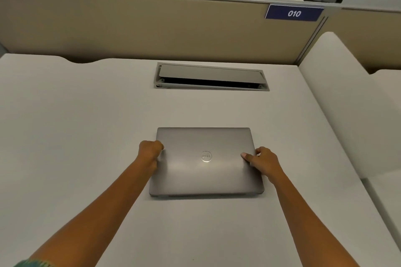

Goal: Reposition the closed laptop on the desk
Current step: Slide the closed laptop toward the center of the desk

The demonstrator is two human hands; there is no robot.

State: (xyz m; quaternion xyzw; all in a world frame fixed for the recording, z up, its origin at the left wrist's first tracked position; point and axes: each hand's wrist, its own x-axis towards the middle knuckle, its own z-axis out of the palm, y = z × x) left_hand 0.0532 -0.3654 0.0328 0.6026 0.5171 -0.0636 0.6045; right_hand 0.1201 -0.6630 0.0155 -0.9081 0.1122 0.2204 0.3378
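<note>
A closed grey laptop with a round logo on its lid lies flat on the pale desk, near the middle. My left hand curls around the laptop's left edge, fingers tucked under the side. On the opposite edge my right hand holds the laptop, thumb resting on the lid. Both forearms reach in from the bottom of the view.
Behind the laptop a cable hatch is set in the desk, its flap partly raised. A beige partition with a blue "010" sign closes the far side. A white divider borders the desk on the right.
</note>
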